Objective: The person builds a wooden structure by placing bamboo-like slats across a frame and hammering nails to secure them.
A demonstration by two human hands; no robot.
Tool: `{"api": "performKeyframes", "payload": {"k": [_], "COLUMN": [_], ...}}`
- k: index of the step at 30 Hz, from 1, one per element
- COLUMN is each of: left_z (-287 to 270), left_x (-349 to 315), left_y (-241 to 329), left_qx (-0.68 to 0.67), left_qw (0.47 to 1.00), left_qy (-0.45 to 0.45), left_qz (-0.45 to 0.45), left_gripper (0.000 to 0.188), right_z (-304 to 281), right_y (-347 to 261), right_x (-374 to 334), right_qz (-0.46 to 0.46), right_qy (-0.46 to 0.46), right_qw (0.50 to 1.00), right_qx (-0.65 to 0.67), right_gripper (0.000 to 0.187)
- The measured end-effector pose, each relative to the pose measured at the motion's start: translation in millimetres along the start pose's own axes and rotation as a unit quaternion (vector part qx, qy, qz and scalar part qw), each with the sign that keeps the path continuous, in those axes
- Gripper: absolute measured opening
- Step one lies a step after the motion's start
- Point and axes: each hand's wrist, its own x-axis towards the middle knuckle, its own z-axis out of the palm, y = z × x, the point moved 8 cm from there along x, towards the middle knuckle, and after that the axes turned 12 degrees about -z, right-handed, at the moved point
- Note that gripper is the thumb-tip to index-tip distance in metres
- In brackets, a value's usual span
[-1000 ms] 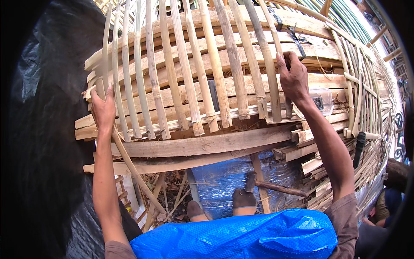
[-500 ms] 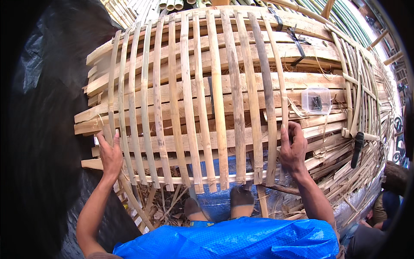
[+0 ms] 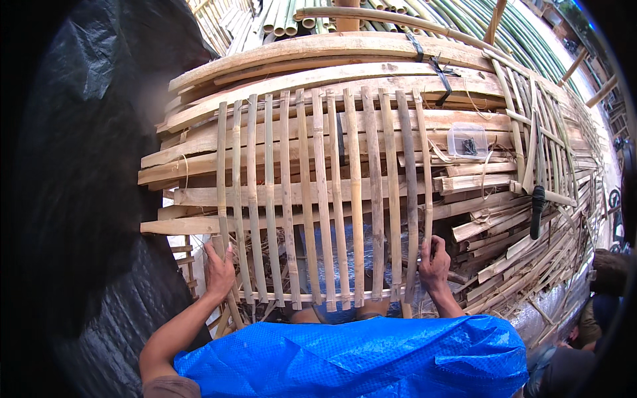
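Note:
I hold a bamboo slat panel in front of me, its long split slats spaced apart and running away from my body. A thin crosspiece joins the slats near their close ends. My left hand is closed around the outermost slat on the left edge, thumb pointing up. On the opposite edge my right hand grips the outermost slat, its fingers curled and partly hidden. Beyond and beneath the panel lie stacked wooden planks. Blue plastic sheeting covers my lap.
A clear plastic tub with small dark fasteners sits on the stack to the right. Near it lies a black-handled tool by a second bamboo frame. Split bamboo strips pile up at right. Black sheeting hangs at left.
The panel has come closer to my body, its far ends lower in view and uncovering more planks. Both hands have moved down with it, still gripping its edges. The view has shifted slightly.

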Motion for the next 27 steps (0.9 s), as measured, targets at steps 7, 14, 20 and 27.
{"api": "performKeyframes", "payload": {"k": [7,14,20,27], "left_z": [20,32,31,36], "left_x": [-9,5,16,18], "left_y": [-12,-4,3,-5], "left_qx": [0.071,0.083,0.058,0.095], "left_qw": [0.990,0.988,0.992,0.971], "left_qy": [-0.116,-0.127,-0.114,-0.217], "left_qz": [-0.038,0.032,0.024,-0.038], "left_gripper": [0.045,0.047,0.054,0.049], "right_z": [-10,-3,-1,-4], "right_y": [12,16,10,0], "right_x": [-8,-16,-13,-4], "right_qz": [0.031,0.056,0.042,-0.010], "right_qy": [-0.013,-0.039,-0.030,-0.060], "right_qw": [0.999,0.998,0.999,0.998], "right_qx": [0.006,-0.007,0.009,0.006], "right_gripper": [0.028,0.030,0.029,0.053]}}
